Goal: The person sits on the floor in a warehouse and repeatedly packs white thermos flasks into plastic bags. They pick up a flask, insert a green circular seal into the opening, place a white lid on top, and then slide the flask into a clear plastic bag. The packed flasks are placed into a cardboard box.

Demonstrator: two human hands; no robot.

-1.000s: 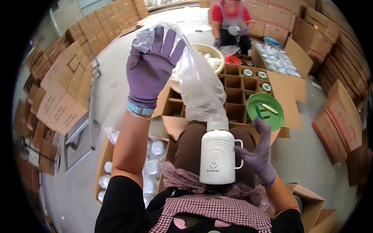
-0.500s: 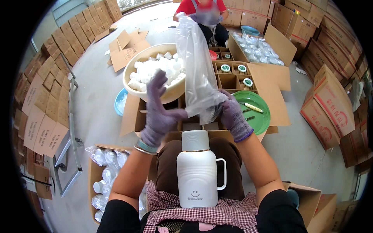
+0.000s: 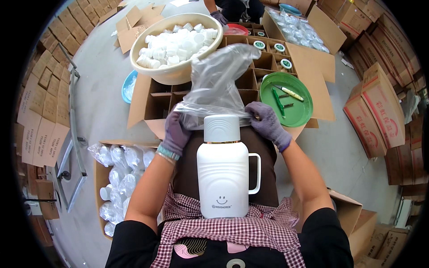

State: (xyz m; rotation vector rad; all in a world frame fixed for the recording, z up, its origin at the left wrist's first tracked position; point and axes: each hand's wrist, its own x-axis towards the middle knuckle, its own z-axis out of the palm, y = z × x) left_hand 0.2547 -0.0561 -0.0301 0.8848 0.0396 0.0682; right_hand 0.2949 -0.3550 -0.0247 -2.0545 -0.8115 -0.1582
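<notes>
A white thermos jug (image 3: 223, 178) with a grey-white lid and a side handle stands upright on my lap. Just beyond its lid, a clear plastic bag (image 3: 214, 85) is stretched between my gloved hands, its mouth edge toward me. My left hand (image 3: 176, 132) grips the left end of that edge, and my right hand (image 3: 269, 123) pinches the right end. The bag's far part stands up loosely over a divided carton (image 3: 158, 100). Close to my right hand is a green round tray (image 3: 298, 117) with a yellow-handled knife (image 3: 292, 92) and a green tool (image 3: 279, 103) in it.
A cream basin (image 3: 138, 62) of white caps rests on the carton's left side. Bagged items fill a box (image 3: 100, 178) at my left and another carton (image 3: 330, 42) at far right. A metal trolley frame (image 3: 77, 152) stands left. Across from me, a co-worker's gloved hand (image 3: 219, 18) shows.
My left hand has come down and taken hold of the bag's edge. The hanging bag has been lowered and spread sideways behind the jug's lid. My view has tilted downward.
</notes>
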